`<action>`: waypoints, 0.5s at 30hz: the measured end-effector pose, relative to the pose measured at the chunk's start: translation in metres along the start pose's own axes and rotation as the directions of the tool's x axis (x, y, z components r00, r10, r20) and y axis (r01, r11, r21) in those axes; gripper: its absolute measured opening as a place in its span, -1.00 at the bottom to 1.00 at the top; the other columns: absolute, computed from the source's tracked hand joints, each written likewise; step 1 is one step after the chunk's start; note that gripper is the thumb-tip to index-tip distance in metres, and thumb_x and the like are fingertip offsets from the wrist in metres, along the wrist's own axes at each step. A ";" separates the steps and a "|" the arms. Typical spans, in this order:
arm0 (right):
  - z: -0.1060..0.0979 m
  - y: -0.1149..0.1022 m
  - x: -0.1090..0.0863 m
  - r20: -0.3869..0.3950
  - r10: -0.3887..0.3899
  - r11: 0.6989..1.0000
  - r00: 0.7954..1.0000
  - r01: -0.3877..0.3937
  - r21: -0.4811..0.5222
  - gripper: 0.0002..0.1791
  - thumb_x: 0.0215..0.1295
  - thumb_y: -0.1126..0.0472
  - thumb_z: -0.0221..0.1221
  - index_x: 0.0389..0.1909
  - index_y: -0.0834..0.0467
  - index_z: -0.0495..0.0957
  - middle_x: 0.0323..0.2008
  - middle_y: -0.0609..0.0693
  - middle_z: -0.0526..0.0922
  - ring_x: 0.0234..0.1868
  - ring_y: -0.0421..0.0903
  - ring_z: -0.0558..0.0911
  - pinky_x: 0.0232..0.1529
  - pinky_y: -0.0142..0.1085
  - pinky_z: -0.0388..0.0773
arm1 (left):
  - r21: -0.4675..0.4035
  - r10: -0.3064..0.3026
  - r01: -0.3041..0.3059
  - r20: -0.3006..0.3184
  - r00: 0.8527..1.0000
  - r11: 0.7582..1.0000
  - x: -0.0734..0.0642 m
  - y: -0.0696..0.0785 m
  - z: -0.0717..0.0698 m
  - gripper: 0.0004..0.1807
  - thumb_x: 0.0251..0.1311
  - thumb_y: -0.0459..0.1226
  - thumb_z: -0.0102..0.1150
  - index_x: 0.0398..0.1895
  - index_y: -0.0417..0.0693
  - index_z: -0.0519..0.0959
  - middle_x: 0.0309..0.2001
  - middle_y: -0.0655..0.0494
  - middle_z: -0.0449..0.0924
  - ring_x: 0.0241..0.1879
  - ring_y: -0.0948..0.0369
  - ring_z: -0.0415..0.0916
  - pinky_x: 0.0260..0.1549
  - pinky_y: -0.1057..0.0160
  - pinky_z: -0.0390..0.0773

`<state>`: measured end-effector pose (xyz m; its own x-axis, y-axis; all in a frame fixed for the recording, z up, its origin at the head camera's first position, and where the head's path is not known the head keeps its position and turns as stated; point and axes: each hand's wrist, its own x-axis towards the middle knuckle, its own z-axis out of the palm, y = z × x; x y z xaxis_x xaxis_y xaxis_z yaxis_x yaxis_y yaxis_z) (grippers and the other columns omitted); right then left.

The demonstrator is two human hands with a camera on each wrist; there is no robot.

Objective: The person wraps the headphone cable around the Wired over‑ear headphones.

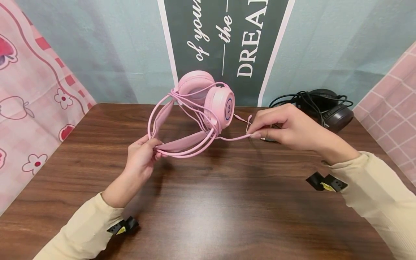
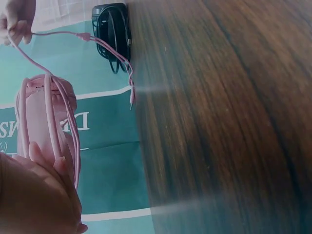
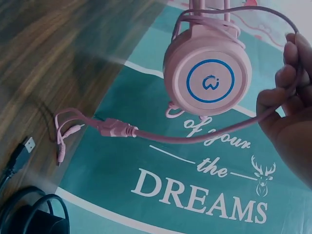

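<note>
Pink headphones [image 1: 220, 108] are held up over the wooden table, their cable wound around the headband and ear cups. My left hand [image 1: 142, 154] grips the padded headband [image 1: 185, 141] at its top. To the right, my right hand [image 1: 286, 126] pinches a free length of the pink cable [image 1: 235, 138] between thumb and fingers. In the right wrist view, the cable runs from the right hand [image 3: 285, 92] to a pink splitter [image 3: 117, 127] with two small plugs [image 3: 62, 152] dangling. A blue ring marks the ear cup [image 3: 207, 80].
Black headphones [image 1: 338, 117] with a bundled black cable sit at the table's back right. A black USB plug [image 3: 24, 148] lies near them. Behind the brown table [image 1: 208, 202] hangs a blue-green cloth with lettering [image 1: 224, 36]. Pink cloth [image 1: 39, 119] borders the left side.
</note>
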<state>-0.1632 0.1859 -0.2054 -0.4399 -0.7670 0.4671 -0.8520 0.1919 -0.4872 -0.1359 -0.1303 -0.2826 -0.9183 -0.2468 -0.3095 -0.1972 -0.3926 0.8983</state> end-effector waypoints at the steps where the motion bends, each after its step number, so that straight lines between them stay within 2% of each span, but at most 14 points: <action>1: 0.000 0.000 0.002 -0.014 0.009 1.000 1.000 -0.009 -0.009 -0.68 -0.08 0.55 0.26 -0.39 0.08 0.65 -0.44 -0.13 0.62 -0.42 -0.27 0.50 -0.43 -0.47 0.40 | 0.008 0.000 0.000 -0.003 1.000 1.000 0.000 0.000 0.000 -0.81 0.03 -0.58 -0.10 -0.33 -0.24 0.44 -0.77 0.13 0.40 -0.84 0.37 0.36 -0.87 0.57 0.30; 4: -0.001 -0.001 0.007 -0.046 0.033 0.999 0.998 -0.035 -0.026 -0.72 -0.06 0.53 0.27 -0.41 0.08 0.66 -0.47 -0.14 0.61 -0.47 -0.28 0.47 -0.50 -0.46 0.37 | 0.027 0.005 -0.005 -0.003 1.000 1.000 -0.001 0.000 0.000 -0.76 0.02 -0.58 -0.11 -0.23 -0.26 0.41 -0.76 0.13 0.41 -0.85 0.38 0.34 -0.86 0.57 0.31; 8: 0.000 -0.002 0.014 -0.072 0.059 0.998 0.996 -0.061 -0.031 -0.75 -0.04 0.52 0.26 -0.44 0.10 0.66 -0.52 -0.19 0.56 -0.55 -0.27 0.44 -0.57 -0.46 0.34 | 0.042 0.033 -0.033 0.003 0.999 0.999 -0.002 -0.001 0.001 -0.74 0.02 -0.59 -0.13 -0.21 -0.27 0.41 -0.77 0.13 0.43 -0.85 0.37 0.35 -0.87 0.57 0.31; 11: 0.003 -0.001 0.018 -0.078 0.062 0.998 0.995 -0.064 -0.022 -0.77 -0.03 0.54 0.24 -0.43 0.15 0.66 -0.53 -0.18 0.56 -0.57 -0.24 0.45 -0.58 -0.47 0.36 | 0.071 0.064 -0.065 0.018 0.998 0.995 -0.003 -0.002 0.002 -0.73 0.02 -0.59 -0.12 -0.19 -0.30 0.42 -0.76 0.14 0.44 -0.84 0.38 0.36 -0.87 0.56 0.33; 15: 0.007 0.000 0.021 -0.077 0.065 0.997 0.995 -0.068 -0.041 -0.78 -0.04 0.55 0.24 -0.42 0.19 0.66 -0.50 -0.18 0.58 -0.53 -0.25 0.47 -0.52 -0.48 0.39 | 0.132 0.099 -0.105 0.051 0.994 0.986 -0.006 -0.004 0.004 -0.62 -0.01 -0.59 -0.11 -0.05 -0.35 0.41 -0.75 0.15 0.45 -0.82 0.40 0.36 -0.85 0.57 0.35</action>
<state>-0.1705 0.1656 -0.2011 -0.5144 -0.7038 0.4900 -0.8312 0.2685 -0.4869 -0.1311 -0.1232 -0.2831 -0.9496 -0.2389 -0.2029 -0.1435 -0.2441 0.9591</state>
